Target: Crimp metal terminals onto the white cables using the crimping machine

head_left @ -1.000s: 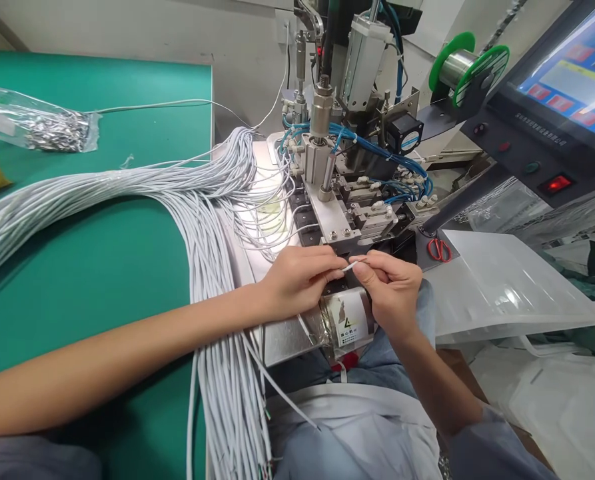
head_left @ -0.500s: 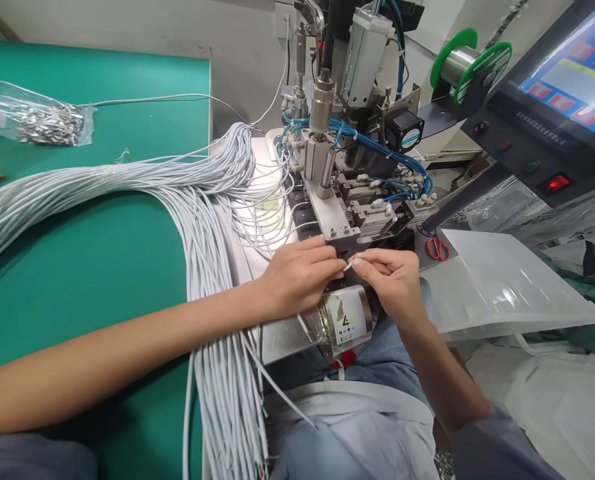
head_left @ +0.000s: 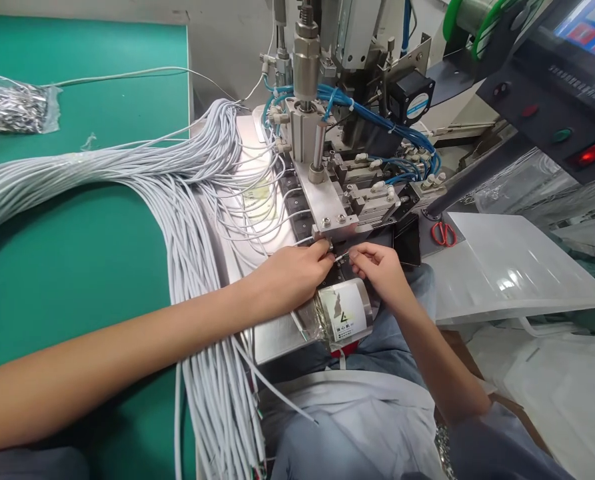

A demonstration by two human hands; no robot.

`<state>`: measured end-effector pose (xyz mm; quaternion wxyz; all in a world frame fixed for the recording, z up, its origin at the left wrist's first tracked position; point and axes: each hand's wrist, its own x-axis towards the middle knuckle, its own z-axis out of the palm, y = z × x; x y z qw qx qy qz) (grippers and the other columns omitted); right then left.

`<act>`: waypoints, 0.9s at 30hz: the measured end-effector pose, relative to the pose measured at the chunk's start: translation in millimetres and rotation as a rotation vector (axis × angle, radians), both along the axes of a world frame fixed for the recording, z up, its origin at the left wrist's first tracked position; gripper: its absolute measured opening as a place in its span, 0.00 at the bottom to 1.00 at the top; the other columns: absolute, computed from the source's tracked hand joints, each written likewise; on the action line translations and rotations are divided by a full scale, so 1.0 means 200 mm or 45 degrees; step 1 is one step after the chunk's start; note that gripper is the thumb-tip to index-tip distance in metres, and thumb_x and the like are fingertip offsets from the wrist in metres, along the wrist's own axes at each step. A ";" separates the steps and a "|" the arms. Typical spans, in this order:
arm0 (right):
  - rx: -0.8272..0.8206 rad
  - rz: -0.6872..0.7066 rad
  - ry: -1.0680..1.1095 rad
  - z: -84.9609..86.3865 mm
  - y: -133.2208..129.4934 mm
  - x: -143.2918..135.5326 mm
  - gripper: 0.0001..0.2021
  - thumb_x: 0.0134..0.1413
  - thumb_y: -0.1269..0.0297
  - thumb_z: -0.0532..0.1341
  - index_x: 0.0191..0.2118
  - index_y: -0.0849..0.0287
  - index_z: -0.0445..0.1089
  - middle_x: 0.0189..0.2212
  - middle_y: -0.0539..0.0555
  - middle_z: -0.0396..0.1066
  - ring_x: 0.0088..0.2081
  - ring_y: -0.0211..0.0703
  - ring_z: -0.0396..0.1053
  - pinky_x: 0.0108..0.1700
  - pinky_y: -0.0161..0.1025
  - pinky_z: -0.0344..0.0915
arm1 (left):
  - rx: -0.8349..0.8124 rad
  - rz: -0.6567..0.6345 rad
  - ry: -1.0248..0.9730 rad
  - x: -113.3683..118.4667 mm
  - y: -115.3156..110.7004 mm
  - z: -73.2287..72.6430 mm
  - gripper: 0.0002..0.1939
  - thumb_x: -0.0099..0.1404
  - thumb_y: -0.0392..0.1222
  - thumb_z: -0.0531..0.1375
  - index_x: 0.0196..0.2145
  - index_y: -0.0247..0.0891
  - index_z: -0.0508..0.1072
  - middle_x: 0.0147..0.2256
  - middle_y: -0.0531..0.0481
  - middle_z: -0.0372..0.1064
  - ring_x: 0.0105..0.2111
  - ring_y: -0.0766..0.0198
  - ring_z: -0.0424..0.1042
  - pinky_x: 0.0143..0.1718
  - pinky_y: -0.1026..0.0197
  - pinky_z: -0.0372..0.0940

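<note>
Green matting (head_left: pixel 67 280) covered the bench from 8 to 10 o'clock of my hands, with a grey wall (head_left: pixel 227 40) behind it. At 12 o'clock stood the machine (head_left: pixel 304 133); its panel (head_left: pixel 542 113) was at 2 o'clock, and red scissors (head_left: pixel 444 234) lay at 3 o'clock. The bundle (head_left: pixel 192 267) spread at 9 o'clock, partly under my left forearm.

One white cable (head_left: pixel 341 257) was at the front edge of the machine, directly above the labelled cover (head_left: pixel 347 310). My left hand (head_left: pixel 300 277) was closed on its jacket. My right hand (head_left: pixel 382 270) pinched it at the tip. The hands were apart, with a short length of cable exposed between them. Details of the tip were too small to tell.

Handling notes: I judged the cable light and flexible, springy rather than limp, with a smooth jacket that could slip under a loose pinch. The tip was likely the fragile part. Correct grip: firm on the jacket, close behind the tip; light fingertip contact only at the end.
</note>
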<state>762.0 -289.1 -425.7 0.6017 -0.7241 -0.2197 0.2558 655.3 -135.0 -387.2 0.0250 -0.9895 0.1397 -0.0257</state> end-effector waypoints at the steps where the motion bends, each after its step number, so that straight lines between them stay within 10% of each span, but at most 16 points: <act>1: 0.007 0.010 0.011 0.00 0.01 0.00 0.10 0.43 0.59 0.61 0.24 0.62 0.70 0.19 0.49 0.66 0.21 0.33 0.61 0.24 0.32 0.58 | 0.008 -0.005 -0.001 0.00 0.00 0.00 0.15 0.57 0.28 0.51 0.41 0.31 0.70 0.37 0.43 0.67 0.25 0.63 0.70 0.24 0.62 0.65; 27: -0.021 0.070 0.068 0.01 0.02 0.00 0.08 0.44 0.61 0.61 0.24 0.61 0.68 0.19 0.48 0.65 0.22 0.34 0.62 0.25 0.33 0.59 | 0.085 -0.131 0.046 0.01 0.01 0.03 0.15 0.63 0.29 0.51 0.48 0.30 0.66 0.39 0.40 0.67 0.29 0.60 0.72 0.27 0.60 0.65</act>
